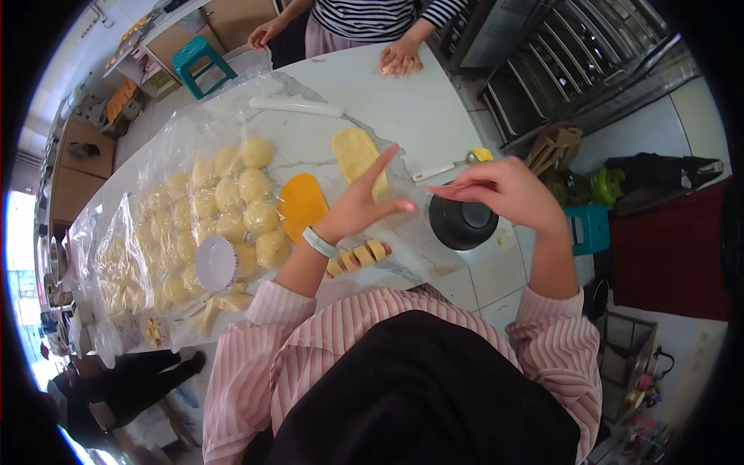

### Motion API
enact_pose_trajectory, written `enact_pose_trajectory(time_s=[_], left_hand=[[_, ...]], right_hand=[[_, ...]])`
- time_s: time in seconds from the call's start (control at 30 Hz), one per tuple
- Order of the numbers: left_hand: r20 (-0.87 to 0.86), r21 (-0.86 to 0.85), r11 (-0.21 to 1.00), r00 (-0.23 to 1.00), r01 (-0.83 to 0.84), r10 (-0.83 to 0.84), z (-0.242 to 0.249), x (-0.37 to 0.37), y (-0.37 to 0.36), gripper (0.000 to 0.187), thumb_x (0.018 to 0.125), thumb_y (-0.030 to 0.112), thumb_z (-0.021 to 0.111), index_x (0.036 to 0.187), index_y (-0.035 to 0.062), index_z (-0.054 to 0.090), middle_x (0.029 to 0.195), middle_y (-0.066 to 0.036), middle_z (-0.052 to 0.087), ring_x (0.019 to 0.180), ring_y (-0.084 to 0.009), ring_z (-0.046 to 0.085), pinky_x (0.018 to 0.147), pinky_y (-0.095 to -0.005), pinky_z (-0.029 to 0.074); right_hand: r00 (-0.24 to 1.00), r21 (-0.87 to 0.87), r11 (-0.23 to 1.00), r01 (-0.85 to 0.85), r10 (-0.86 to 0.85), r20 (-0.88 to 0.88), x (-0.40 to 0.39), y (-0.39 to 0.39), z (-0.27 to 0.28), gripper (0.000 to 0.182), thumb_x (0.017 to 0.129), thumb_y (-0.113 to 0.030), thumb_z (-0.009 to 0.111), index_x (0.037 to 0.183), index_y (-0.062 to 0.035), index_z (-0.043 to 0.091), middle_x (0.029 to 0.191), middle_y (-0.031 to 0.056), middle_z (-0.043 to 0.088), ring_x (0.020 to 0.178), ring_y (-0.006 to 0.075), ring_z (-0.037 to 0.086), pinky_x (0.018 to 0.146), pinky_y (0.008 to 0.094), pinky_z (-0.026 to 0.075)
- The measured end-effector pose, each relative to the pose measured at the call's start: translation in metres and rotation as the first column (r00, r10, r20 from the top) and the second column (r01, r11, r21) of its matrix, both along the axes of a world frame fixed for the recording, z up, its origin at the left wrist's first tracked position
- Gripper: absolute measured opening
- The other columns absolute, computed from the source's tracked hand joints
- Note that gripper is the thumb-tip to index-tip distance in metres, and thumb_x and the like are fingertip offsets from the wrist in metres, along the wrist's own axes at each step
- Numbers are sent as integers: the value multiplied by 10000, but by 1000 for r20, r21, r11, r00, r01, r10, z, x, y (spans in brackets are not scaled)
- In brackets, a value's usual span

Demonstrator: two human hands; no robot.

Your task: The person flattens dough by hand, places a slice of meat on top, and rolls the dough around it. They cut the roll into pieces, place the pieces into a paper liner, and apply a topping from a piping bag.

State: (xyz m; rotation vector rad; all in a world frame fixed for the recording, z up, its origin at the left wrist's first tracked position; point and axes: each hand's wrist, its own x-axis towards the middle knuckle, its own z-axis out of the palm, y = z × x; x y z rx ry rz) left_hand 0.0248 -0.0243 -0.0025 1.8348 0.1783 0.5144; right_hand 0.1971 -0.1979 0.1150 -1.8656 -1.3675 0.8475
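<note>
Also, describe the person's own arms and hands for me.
The left sleeve and right sleeve match: loose, pale pink with darker pink stripes, ending short of the wrists. The left hand and right hand wear no gloves. A pale band circles the left wrist; nothing shows on the right one.

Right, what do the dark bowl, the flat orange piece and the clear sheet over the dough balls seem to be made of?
Dark bowl: perhaps plastic or coated metal, smooth with soft highlights.
Flat orange piece: probably matte plastic, evenly coloured.
Clear sheet: thin plastic film, apparently, from its glossy creases.
</note>
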Motion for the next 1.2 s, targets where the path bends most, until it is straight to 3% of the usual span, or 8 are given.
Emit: enact_pose_trajectory(time_s=[0.1, 0.2, 0.3, 0.43, 0.73, 1.0, 1.1, 1.2], left_hand=[[-179, -438, 897, 972, 62, -154, 0, 12, 44, 423, 832, 150, 726, 1176, -53, 589, 1030, -119, 674, 976, -163, 635, 884, -291, 491], [-241, -508, 824, 960, -250, 142, -13, 16, 73, 288, 833, 103, 711, 1060, -58, 639, 869, -67, 687, 759, -97, 631, 685, -227, 512], [-374, -365, 853, 898, -373, 233, -55, 20, 106, 222, 827, 103, 714, 995, -34, 668, 875, -60, 686, 745, -102, 622, 645, -241, 500], [-467, -178, 860, 810, -478, 354, -69, 32, 120, 174, 809, 78, 709, 963, 0, 694, 857, -56, 688, 715, -96, 618, 637, -245, 503], [-202, 263, 882, 871, -392, 448, -79, 32, 117, 112, 744, 34, 677, 842, -17, 697, 813, -123, 663, 683, -219, 649, 654, -305, 519], [-305, 312, 867, 823, -389, 479, -74, 44, 121, 181, 757, 122, 711, 907, 26, 678, 869, -110, 643, 695, -217, 611, 654, -322, 504], [-308, 405, 861, 840, -309, 446, -77, 46, 127, 200, 763, 125, 702, 932, 27, 659, 896, -126, 645, 736, -243, 615, 689, -336, 507], [-247, 493, 826, 867, -272, 433, -83, 46, 128, 176, 769, 119, 682, 918, 29, 652, 894, -140, 642, 769, -281, 616, 716, -349, 509]], right_hand=[[988, -44, 990, -133, 136, 76, 16, 64, -26, 186, 798, -124, 686, 909, 21, 646, 721, 97, 653, 656, 132, 586, 631, 274, 464], [986, 71, 997, -44, 54, -156, 34, 122, -97, 188, 817, -154, 682, 928, -2, 673, 729, 86, 663, 650, 126, 580, 634, 283, 467], [995, -145, 989, 26, -40, -93, 34, 164, -139, 192, 815, -155, 682, 946, -14, 686, 761, 102, 680, 675, 156, 617, 655, 299, 484], [995, 40, 999, 5, -9, 99, 40, 195, -179, 185, 789, -124, 678, 947, -30, 693, 816, 119, 698, 739, 222, 662, 691, 326, 507], [931, 327, 882, -338, 262, 256, 66, 202, -191, 141, 769, -125, 674, 857, -16, 659, 758, 104, 675, 719, 246, 653, 690, 332, 509], [991, 21, 991, -132, 132, -20, 56, 216, -181, 223, 746, -165, 712, 884, -1, 651, 806, 142, 649, 746, 224, 639, 685, 320, 502], [928, 77, 935, -346, 329, 175, 66, 223, -187, 236, 767, -166, 739, 917, -16, 636, 795, 90, 640, 702, 192, 608, 655, 300, 486], [891, 166, 905, -391, 327, 315, 64, 222, -193, 198, 749, -146, 696, 881, -16, 626, 857, 139, 650, 808, 278, 636, 731, 362, 502]])
